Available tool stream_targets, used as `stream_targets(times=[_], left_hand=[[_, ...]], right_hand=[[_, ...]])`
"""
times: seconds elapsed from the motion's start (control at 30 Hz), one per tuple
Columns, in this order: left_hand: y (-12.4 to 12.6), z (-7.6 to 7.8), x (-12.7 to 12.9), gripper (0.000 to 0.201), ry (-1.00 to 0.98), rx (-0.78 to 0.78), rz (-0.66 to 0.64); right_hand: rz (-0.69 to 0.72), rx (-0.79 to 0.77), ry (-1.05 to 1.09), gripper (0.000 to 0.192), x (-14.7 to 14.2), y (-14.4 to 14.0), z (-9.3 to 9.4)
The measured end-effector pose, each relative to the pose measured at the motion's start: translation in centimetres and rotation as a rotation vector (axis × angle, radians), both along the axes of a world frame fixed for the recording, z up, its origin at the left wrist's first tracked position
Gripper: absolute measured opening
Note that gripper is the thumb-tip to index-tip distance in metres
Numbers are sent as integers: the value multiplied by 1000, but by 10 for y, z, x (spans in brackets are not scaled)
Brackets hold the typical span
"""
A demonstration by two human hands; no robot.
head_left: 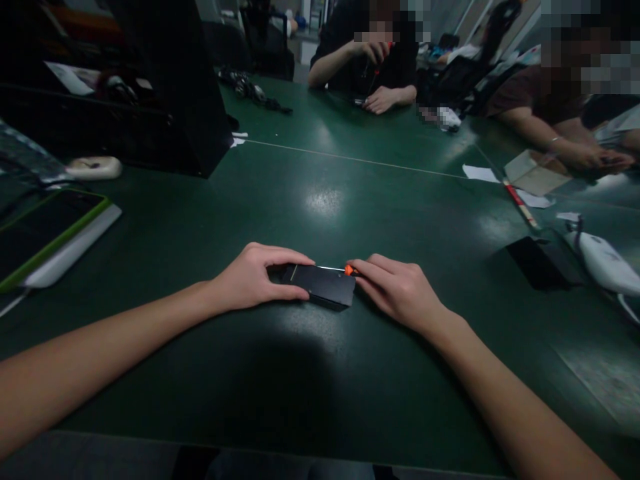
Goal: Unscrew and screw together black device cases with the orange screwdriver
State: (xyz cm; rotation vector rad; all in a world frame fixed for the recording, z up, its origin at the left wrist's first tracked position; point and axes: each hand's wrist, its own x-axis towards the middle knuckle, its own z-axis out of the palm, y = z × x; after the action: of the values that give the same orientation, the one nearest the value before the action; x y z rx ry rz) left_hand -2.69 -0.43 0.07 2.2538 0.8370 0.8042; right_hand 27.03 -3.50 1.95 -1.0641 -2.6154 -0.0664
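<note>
A small black rectangular box (327, 283) lies on the green tabletop in front of me. My left hand (260, 277) grips its left end, thumb on the near side and fingers on the far side. In my right hand (395, 287) is a screwdriver (349, 269) with an orange and black handle, held nearly level. Its thin metal shaft points left along the far edge of the box. Where the tip ends is hidden behind the box and my left fingers.
A green-edged phone (95, 200) rests on a white item at left, near a black cabinet (175, 87). To the right are a black block (537, 263), a white corded device (600, 263) and an open box (537, 172). Across the table, two people work with their hands.
</note>
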Motion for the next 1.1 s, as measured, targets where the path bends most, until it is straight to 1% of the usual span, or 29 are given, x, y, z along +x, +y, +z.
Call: stream_targets(times=[0.13, 0.2, 0.4, 0.5, 0.77, 0.9, 1.1], left_hand=[[0, 1, 0, 49, -30, 16, -11], [1, 1, 0, 49, -38, 22, -20], [2, 1, 0, 49, -50, 56, -49], [2, 0, 0, 48, -56, 56, -59], [1, 1, 1, 49, -51, 40, -42], [0, 0, 0, 50, -37, 42, -23], [0, 0, -1, 50, -32, 69, -45]], right_hand=[[25, -121, 94, 34, -4, 5, -4], [31, -154, 117, 33, -3, 7, -6], [46, -73, 134, 27, 7, 16, -7], [49, -51, 158, 26, 6, 18, -8], [52, -108, 225, 24, -3, 15, -12], [56, -143, 233, 24, -1, 15, -12], [59, -126, 195, 25, 7, 16, -12]])
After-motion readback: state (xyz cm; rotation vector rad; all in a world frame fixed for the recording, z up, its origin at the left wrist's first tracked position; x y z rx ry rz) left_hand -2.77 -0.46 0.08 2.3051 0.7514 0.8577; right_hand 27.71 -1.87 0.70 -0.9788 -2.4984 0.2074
